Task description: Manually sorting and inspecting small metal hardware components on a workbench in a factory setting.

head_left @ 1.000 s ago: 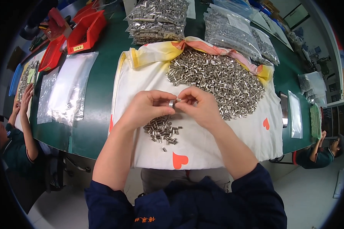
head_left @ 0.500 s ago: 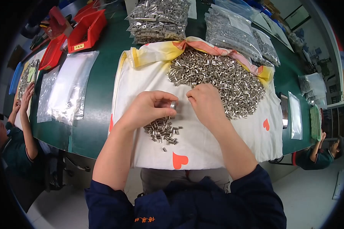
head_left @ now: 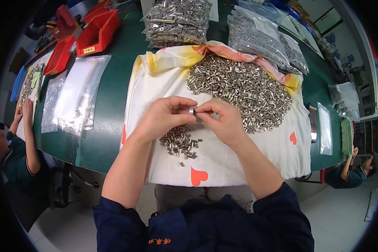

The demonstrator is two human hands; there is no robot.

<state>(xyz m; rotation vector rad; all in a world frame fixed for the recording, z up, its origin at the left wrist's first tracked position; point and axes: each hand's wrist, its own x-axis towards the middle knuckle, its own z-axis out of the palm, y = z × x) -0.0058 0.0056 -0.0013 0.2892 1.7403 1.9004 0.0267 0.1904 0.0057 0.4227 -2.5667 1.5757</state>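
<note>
A dark green surface fills the room's middle, running out to both sides of the fingers, above a pale floor. Two co-workers sit far off, one person left of the fingers, one person right. Under the fingers lies one white cloth printed with orange-red hearts, its far edge rolled and yellow-pink. Beyond the fingers, one stack of clear plastic bags of silver metal parts stands to the left; far left are three red plastic bins. Beyond and right of the fingers spreads one large heap of short silver metal cylinders, too many to count; one small heap of the same cylinders lies just nearer than the left fingers. The left hand clamps one silver metal ring between thumb and fingers. The right hand has its fingertips at the ring's right side; whether they grip anything cannot be told. Half a second ago, the right fingers were apart from the ring, beside the large heap.
</note>
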